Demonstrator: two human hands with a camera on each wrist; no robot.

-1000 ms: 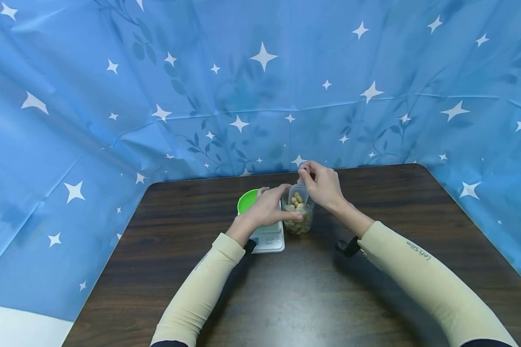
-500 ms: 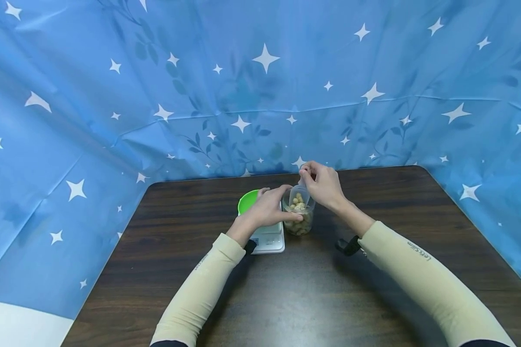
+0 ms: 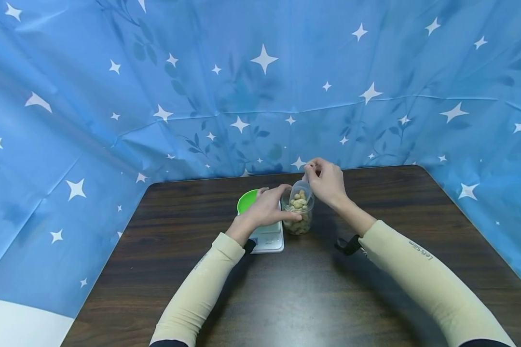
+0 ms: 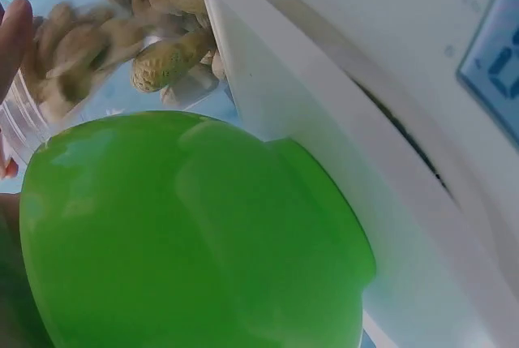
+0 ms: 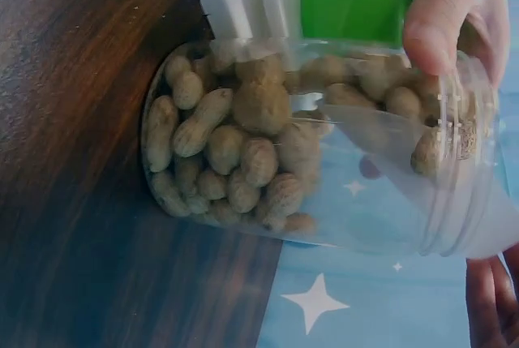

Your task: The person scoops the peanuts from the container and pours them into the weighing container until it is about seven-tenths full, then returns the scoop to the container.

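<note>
A clear jar (image 3: 297, 226) of unshelled peanuts (image 5: 243, 161) stands upright on the table. My left hand (image 3: 267, 207) grips the jar near its threaded rim, the thumb (image 5: 434, 40) on the near side. My right hand (image 3: 326, 182) pinches the handle of a translucent scoop (image 3: 302, 186), which is tilted into the jar's mouth. Several peanuts lie in the scoop. Left of the jar, a green bowl (image 4: 186, 234) rests on a white kitchen scale (image 3: 267, 246); my left hand partly covers both in the head view. Part of the scale's display (image 4: 499, 68) shows in the left wrist view.
The dark wooden table (image 3: 278, 299) ends a short way behind the jar and scale. Beyond its back edge hangs a blue curtain (image 3: 243, 72) with white stars. The scale stands close against the jar's left side.
My right hand has moved slightly right and up, and the scoop's upper part with it. More peanuts show in the scoop. My left hand stays on the jar.
</note>
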